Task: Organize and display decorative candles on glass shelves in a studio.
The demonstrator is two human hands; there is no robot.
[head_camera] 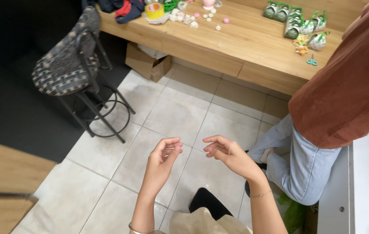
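1. We held a tiny pink piece (177, 148) pinched between thumb and forefinger of our left hand (162, 162), above the tiled floor (180, 117). It was too small for us to tell its long axis or which way it pointed.
2. Our left fingers (170, 143) were together, clamped on the piece, with the other fingers curled in.
3. Our right hand (228, 154) hung just beside the left, not touching it; its fingers (212, 141) were curved and loosely apart, and we could not tell whether they held anything.
4. The floor was pale square tile. Beyond our hands stood a long wooden table (236, 39).
5. On the table lay a yellow tape roll (154, 10), small pale and pink bits (206, 16), green and white packets (297, 21) and teal scissors (311, 61).
6. Left of the table stood a black stool (74, 65) with a woven seat; a cardboard box (147, 63) sat under the table's edge.
7. Right of our hands stood another person (345, 91) in a rust top and light jeans.
8. The piece looked pale pink, rounded and smooth.
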